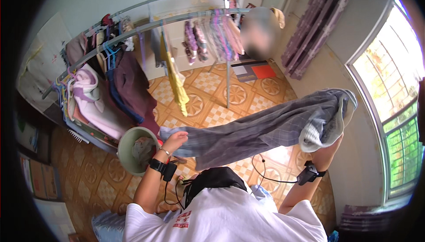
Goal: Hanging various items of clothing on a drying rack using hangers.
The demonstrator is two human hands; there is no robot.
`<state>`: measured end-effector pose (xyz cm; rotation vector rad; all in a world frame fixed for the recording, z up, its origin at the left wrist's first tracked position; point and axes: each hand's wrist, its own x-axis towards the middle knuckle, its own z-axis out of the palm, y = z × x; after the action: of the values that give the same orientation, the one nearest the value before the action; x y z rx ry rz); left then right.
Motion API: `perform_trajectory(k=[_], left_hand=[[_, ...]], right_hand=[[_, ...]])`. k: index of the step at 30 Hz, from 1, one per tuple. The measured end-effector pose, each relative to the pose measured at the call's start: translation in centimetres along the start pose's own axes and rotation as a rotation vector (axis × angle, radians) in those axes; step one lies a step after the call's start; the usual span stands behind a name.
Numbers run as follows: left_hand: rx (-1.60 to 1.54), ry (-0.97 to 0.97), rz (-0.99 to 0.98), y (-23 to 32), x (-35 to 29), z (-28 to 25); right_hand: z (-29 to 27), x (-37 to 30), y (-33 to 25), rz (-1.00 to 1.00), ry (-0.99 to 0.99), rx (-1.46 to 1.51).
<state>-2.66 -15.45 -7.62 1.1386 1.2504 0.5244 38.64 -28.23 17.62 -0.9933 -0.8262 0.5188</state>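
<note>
Grey plaid trousers (252, 129) stretch across in front of me, between my two hands. Their pale elastic waistband (312, 140) is bunched at the right, where my right hand (338, 141) holds it up. Folds of cloth cover most of that hand's fingers. My left hand (177, 141) is curled closed at the far end of a trouser leg, against the cloth; its grip is partly hidden. Just left of that wrist stands a pale green bucket (124, 151), with a crumpled greyish cloth (144, 150) inside.
A metal clothes rack (133, 31) carries many garments on hangers, including a yellow one (177, 89) and a dark maroon one (130, 85). A person (261, 27) is at its far end. To the right is a barred window (394, 78). Cables (279, 181) hang from my wrist devices.
</note>
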Motion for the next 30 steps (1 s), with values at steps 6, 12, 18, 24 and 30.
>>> perform_trajectory(k=[6,12,18,24,30], left_hand=[[-0.004,-0.292,0.235,9.7,1.9,6.3],[-0.202,-0.285,0.428,22.3,2.0,14.5],[-0.012,-0.137,0.564,23.6,6.0,11.5],[0.784,0.545,0.638,27.0,7.4,5.8],[1.189,0.444,0.473,27.1,9.1,3.1]], right_hand=[[3.5,2.8,1.2,0.475,-0.363,-0.063],[6.7,5.2,10.2,0.562,-0.973,-0.444],[5.8,7.9,13.3,0.228,-1.000,-0.640],[1.3,11.8,17.9,0.104,-0.793,-1.370],[4.5,15.0,15.9,0.218,-0.668,-1.121]])
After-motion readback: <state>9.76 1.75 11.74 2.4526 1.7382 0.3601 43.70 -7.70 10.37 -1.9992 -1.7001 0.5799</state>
